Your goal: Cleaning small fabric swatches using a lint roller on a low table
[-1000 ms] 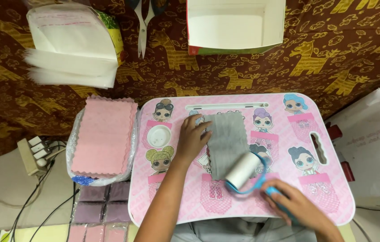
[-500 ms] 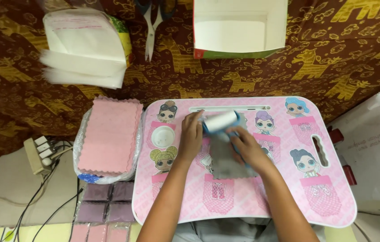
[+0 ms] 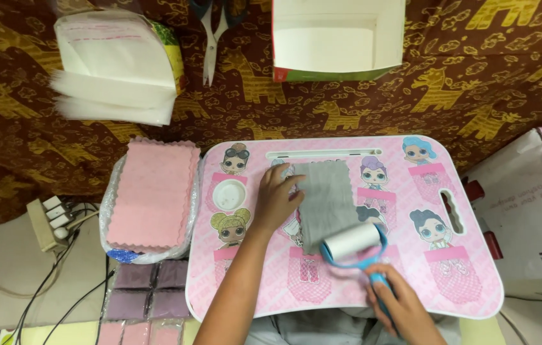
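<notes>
A grey cloth (image 3: 326, 199) lies flat on the pink cartoon-printed lap table (image 3: 450, 268). My left hand (image 3: 277, 199) presses on the cloth's left edge with fingers spread. My right hand (image 3: 393, 303) grips the blue handle of a lint roller (image 3: 352, 243), whose white roll rests on the near end of the cloth.
A stack of pink cloths (image 3: 155, 193) in clear plastic lies left of the table, with packed purple cloths (image 3: 146, 289) below it. Scissors (image 3: 211, 39), an open white box (image 3: 338, 39) and a bag of white sheets (image 3: 114, 70) lie at the back. A cardboard box (image 3: 529, 217) sits right; a power strip (image 3: 51, 220) left.
The lint roller went from the cloth's near end up to its far end, then back down to the near end. My left hand stayed on the cloth.
</notes>
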